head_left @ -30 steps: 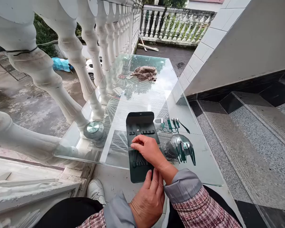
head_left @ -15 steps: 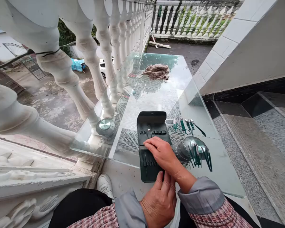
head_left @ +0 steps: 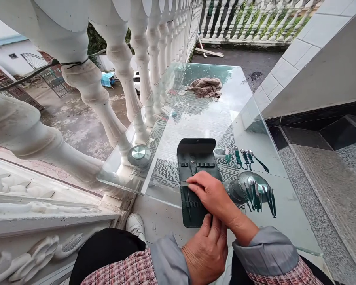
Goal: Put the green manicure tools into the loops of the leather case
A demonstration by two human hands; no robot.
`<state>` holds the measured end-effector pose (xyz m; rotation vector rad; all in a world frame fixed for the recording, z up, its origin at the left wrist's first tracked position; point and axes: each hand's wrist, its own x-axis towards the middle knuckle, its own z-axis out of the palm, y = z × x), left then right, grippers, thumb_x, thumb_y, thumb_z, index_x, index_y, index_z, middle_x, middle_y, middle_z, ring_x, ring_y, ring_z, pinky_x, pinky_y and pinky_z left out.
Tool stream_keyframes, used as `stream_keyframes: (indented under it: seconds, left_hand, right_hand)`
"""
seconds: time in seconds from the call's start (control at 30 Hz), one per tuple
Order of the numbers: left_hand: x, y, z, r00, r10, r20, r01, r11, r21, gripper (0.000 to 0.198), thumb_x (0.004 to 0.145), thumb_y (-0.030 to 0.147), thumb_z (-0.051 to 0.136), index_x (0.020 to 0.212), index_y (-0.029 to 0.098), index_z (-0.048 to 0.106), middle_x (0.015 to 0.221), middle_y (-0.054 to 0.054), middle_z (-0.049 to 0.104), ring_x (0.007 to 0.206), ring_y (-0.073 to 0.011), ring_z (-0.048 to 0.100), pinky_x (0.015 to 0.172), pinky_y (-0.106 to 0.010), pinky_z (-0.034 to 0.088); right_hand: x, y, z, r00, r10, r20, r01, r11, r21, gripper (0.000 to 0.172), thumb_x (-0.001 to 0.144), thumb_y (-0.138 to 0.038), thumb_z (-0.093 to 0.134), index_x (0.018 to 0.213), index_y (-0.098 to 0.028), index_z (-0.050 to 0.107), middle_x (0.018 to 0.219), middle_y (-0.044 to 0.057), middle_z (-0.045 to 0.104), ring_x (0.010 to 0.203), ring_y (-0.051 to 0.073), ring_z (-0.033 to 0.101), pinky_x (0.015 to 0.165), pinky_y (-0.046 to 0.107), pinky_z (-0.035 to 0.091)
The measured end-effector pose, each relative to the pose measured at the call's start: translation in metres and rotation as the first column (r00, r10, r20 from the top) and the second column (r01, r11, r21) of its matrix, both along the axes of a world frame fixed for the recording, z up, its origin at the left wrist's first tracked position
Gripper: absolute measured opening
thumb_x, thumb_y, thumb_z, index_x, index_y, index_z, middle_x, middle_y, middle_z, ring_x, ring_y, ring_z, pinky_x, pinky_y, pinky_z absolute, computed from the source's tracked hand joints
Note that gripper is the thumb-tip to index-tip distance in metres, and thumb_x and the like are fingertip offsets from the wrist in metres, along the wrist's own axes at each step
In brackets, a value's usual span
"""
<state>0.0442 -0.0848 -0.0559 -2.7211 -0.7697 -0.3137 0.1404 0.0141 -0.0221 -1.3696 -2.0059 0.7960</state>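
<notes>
A dark green manicure case lies unfolded on the glass table, its rows of elastic loops facing up. One tool with a rounded dark handle sits in the upper part, and a slim tool lies in the lower part. My right hand rests over the case's lower half, thumb and forefinger pinched near the middle seam; what they pinch is hidden. My left hand is closed at the lower right edge of the case. Right of it lie small scissors, nail clippers and several slim tools.
Round metal discs top the glass table's supports, one at the left. A crumpled brown cloth lies at the far end. White balusters run along the left; stone steps rise at the right.
The whole view has shifted, so the table and case appear farther right. Both hands keep nearly the same place on the case, and a little more of the upper tool shows.
</notes>
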Motion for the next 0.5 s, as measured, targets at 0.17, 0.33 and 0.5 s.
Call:
stream_keyframes:
  seconds: [0.17,0.33,0.5]
  left_hand:
    - [-0.001,0.002,0.0,1.0,-0.011,-0.016,0.011,1.0,0.015,0.039,0.091,0.023,0.037,0.12,0.001,0.053,0.134,-0.023,0.043,0.123,-0.0323,0.044,0.103,-0.049,0.022]
    - [-0.001,0.004,-0.002,1.0,-0.028,0.002,0.028,0.999,0.019,0.037,0.091,0.023,0.038,0.116,0.002,0.056,0.135,-0.022,0.043,0.124,-0.0314,0.043,0.105,-0.048,0.021]
    - [-0.004,0.001,0.004,0.997,-0.07,0.023,0.069,0.996,0.057,0.035,0.09,0.02,0.036,0.113,0.004,0.058,0.131,-0.022,0.048,0.118,-0.0322,0.048,0.096,-0.047,0.034]
  right_hand:
    - [0.036,0.002,0.017,0.91,-0.362,-0.203,0.362,0.931,-0.039,0.027,0.08,-0.033,0.055,0.103,-0.02,0.062,0.087,0.004,0.06,0.074,0.015,0.055,0.072,0.031,0.047]
    - [0.087,-0.006,0.031,0.779,-0.582,-0.233,0.573,0.812,-0.112,0.039,0.072,-0.042,0.06,0.103,-0.019,0.062,0.08,0.003,0.059,0.062,0.012,0.051,0.054,0.026,0.044]
    - [0.139,-0.02,0.034,0.693,-0.704,-0.154,0.709,0.704,-0.024,0.035,0.07,-0.044,0.06,0.093,-0.017,0.063,0.073,0.003,0.062,0.052,0.011,0.05,0.047,0.024,0.041]
